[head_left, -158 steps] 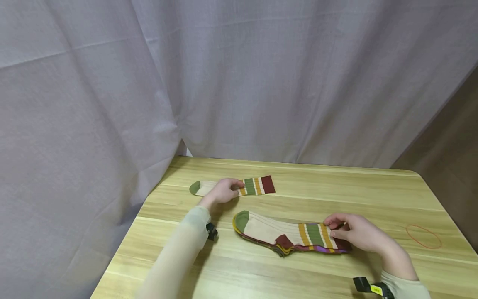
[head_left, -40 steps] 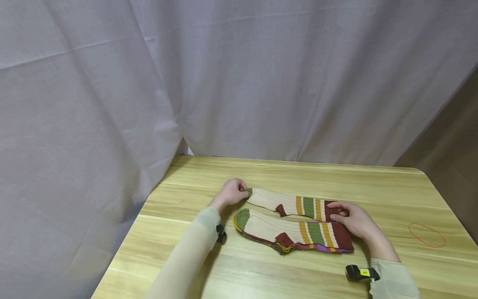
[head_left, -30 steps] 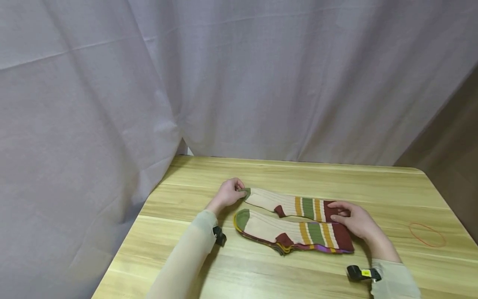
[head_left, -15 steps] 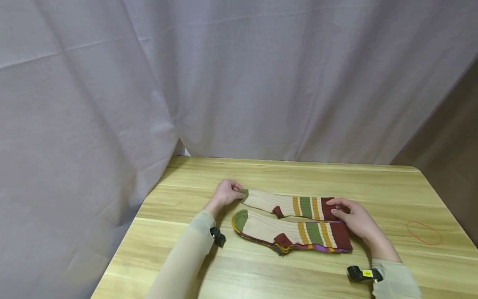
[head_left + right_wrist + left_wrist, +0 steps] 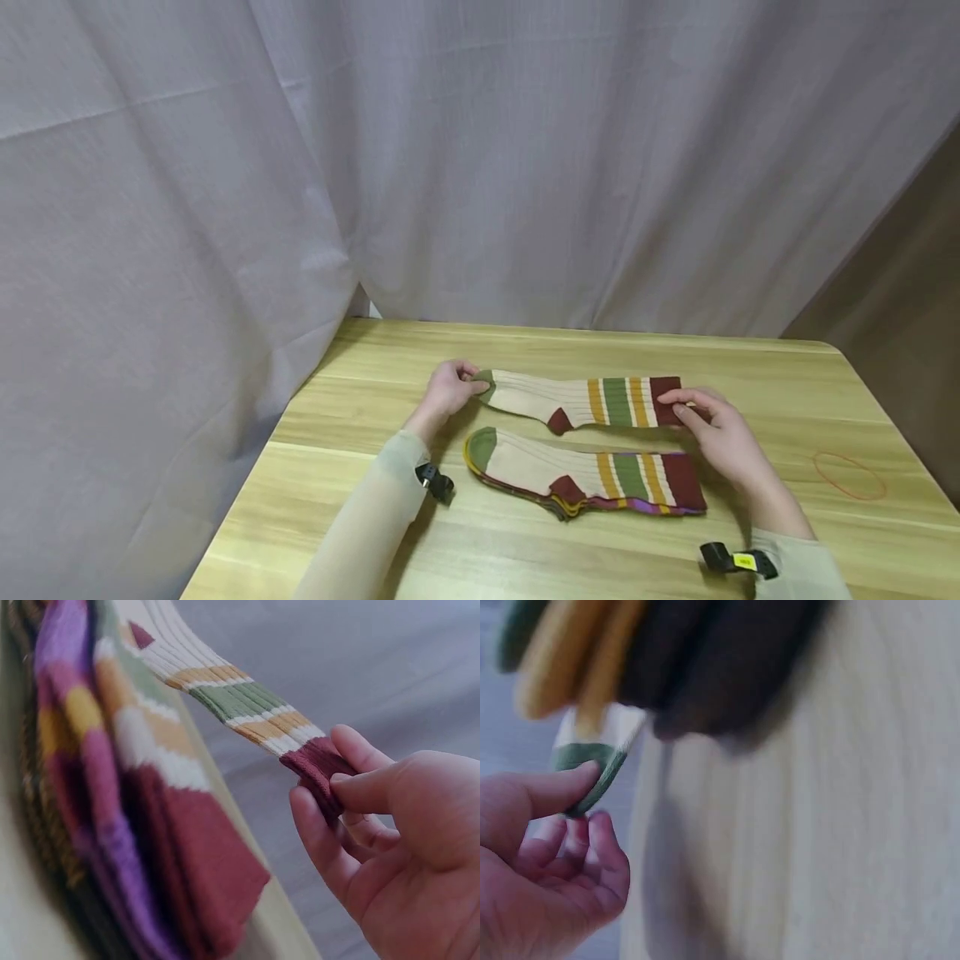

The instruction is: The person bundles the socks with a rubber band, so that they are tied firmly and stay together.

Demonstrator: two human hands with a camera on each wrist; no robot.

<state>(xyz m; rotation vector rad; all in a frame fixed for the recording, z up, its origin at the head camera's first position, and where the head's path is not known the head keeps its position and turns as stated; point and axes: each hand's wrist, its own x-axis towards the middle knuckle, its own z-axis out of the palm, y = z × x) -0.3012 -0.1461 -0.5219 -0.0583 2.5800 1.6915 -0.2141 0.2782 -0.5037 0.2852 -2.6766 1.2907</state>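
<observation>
A cream ribbed sock (image 5: pixel 532 395) with a green toe, maroon heel and cuff, and orange and green stripes is stretched flat between both hands. My left hand (image 5: pixel 448 388) pinches its green toe, thumb on top, also plain in the left wrist view. At the other end my right hand (image 5: pixel 720 429) grips the maroon cuff between thumb and fingers. Just in front lies a stack of socks (image 5: pixel 525 465), a matching cream one on top. Mustard, purple and dark edges of lower socks (image 5: pixel 97 787) show in the right wrist view.
A thin red rubber band (image 5: pixel 849 477) lies on the wooden table (image 5: pixel 600 558) to the right. Grey curtain cloth (image 5: pixel 480 167) hangs behind the table and along its left side.
Five seconds ago the loose sock lay farther back and left under the left hand. Now it is held between both hands behind the stack, lately shifted slightly away from it and straightened.
</observation>
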